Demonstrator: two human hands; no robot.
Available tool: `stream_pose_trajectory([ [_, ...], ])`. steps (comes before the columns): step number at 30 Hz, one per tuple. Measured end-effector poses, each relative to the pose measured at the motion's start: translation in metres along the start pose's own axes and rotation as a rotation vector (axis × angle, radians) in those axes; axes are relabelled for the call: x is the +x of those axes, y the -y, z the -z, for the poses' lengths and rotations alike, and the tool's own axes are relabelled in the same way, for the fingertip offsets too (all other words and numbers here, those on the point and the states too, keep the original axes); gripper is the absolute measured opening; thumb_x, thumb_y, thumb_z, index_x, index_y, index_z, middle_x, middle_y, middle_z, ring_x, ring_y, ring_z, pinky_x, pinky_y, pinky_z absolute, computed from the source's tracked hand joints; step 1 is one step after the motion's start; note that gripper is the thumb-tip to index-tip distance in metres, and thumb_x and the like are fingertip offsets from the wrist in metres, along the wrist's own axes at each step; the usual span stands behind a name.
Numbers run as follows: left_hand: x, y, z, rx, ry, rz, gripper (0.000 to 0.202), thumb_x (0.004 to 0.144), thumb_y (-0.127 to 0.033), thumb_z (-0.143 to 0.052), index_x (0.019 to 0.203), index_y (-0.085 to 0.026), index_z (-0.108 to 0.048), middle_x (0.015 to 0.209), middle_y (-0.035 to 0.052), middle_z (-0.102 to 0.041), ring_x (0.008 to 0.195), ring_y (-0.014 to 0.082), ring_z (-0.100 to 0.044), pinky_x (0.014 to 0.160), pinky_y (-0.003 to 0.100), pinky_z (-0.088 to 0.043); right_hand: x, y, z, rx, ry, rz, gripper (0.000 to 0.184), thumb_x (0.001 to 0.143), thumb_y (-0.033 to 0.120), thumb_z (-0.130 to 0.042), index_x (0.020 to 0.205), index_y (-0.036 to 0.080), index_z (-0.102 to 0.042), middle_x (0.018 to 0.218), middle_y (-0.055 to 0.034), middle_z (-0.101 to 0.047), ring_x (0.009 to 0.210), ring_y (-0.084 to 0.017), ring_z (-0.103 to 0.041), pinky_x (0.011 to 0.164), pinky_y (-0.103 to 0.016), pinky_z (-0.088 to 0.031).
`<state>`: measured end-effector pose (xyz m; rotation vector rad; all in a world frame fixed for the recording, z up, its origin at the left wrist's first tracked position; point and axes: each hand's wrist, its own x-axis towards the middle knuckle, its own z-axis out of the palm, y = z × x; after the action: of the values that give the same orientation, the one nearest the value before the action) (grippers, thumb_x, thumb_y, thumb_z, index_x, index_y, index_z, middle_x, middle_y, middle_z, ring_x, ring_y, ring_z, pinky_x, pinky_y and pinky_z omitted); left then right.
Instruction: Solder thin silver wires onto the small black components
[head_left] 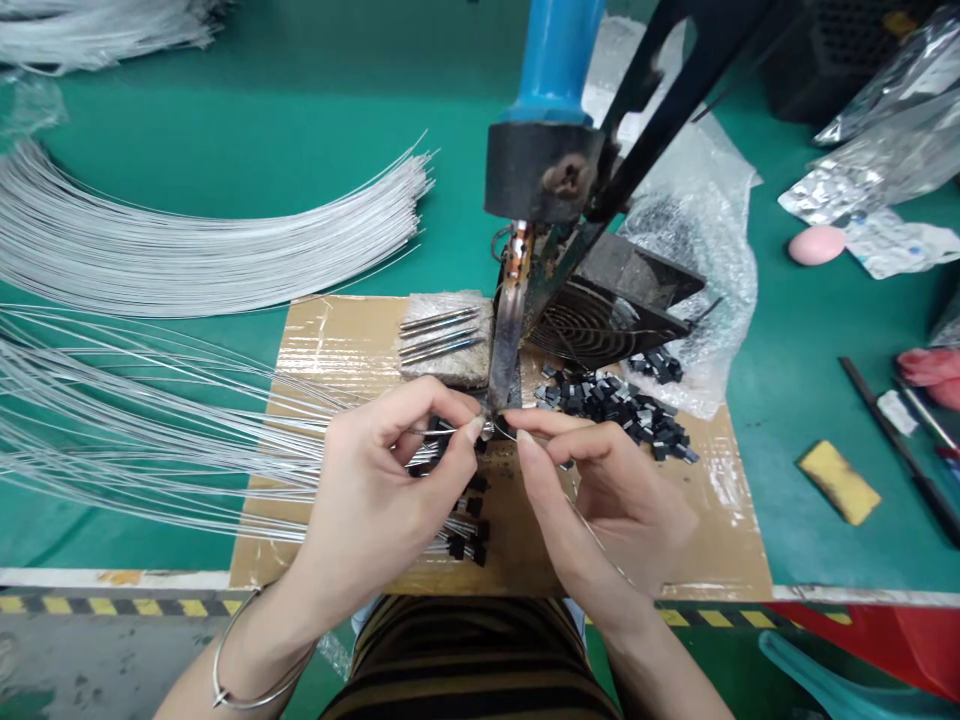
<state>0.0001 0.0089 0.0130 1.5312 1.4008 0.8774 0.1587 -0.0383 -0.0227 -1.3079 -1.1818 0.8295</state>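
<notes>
A soldering iron (510, 330) with a blue handle hangs tip-down from a black stand. Just left of its tip, my left hand (390, 485) pinches a thin wire (442, 432) between thumb and forefinger. On the other side, my right hand (600, 500) is closed on a fine solder wire (508, 430), whose length trails across the palm. Both sets of fingertips almost meet under the tip, so the joint there is too small to make out. Below my left hand lie wires ending in black connectors (469, 530).
Loose black connectors (615, 405) are heaped beside a fan (600, 320). Metal rods (439, 335) rest on a pad behind my left hand. A large wire bundle (225, 255) curves across the left. Cardboard (705, 520) covers the front; a yellow sponge (838, 482) lies to the right.
</notes>
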Motion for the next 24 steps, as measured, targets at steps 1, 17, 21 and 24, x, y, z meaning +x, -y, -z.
stream_pose_trajectory([
  [1, 0.0001, -0.0001, -0.0001, 0.000, 0.003, 0.003, 0.011, 0.090, -0.013, -0.072, 0.081, -0.021, -0.074, 0.084, -0.0001, -0.079, 0.069, 0.0137, -0.067, 0.056, 0.026, -0.045, 0.0000, -0.0004, 0.0000, -0.003, 0.001, 0.002, 0.018, 0.095, 0.010, -0.074, 0.089, 0.026, -0.068, 0.110, -0.0043, -0.084, 0.104, -0.024, -0.082, 0.092, -0.041, -0.066],
  [17, -0.0004, 0.0001, -0.0007, 0.005, 0.007, -0.010, 0.012, 0.090, -0.013, -0.071, 0.081, -0.020, -0.073, 0.082, -0.0008, -0.077, 0.069, 0.0129, -0.065, 0.055, 0.026, -0.043, -0.0016, -0.0025, -0.0014, -0.020, -0.022, 0.052, 0.021, 0.092, 0.005, -0.075, 0.092, 0.026, -0.070, 0.109, -0.0033, -0.085, 0.099, -0.022, -0.082, 0.089, -0.038, -0.066],
  [21, 0.0001, 0.0002, -0.0009, 0.002, 0.002, -0.004, 0.012, 0.090, -0.013, -0.072, 0.080, -0.020, -0.073, 0.080, -0.0019, -0.076, 0.066, 0.0118, -0.062, 0.054, 0.025, -0.043, -0.0013, -0.0027, -0.0027, -0.017, -0.028, 0.064, 0.021, 0.091, 0.004, -0.076, 0.091, 0.025, -0.071, 0.108, -0.0032, -0.085, 0.097, -0.021, -0.083, 0.088, -0.036, -0.066],
  [24, -0.0007, 0.0005, -0.0005, -0.007, -0.008, -0.007, 0.012, 0.090, -0.013, -0.072, 0.080, -0.021, -0.073, 0.080, -0.0031, -0.076, 0.066, 0.0111, -0.063, 0.056, 0.024, -0.044, -0.0010, -0.0029, -0.0037, -0.020, -0.039, 0.091, 0.021, 0.091, 0.003, -0.075, 0.090, 0.023, -0.071, 0.107, -0.0033, -0.085, 0.096, -0.020, -0.083, 0.088, -0.035, -0.065],
])
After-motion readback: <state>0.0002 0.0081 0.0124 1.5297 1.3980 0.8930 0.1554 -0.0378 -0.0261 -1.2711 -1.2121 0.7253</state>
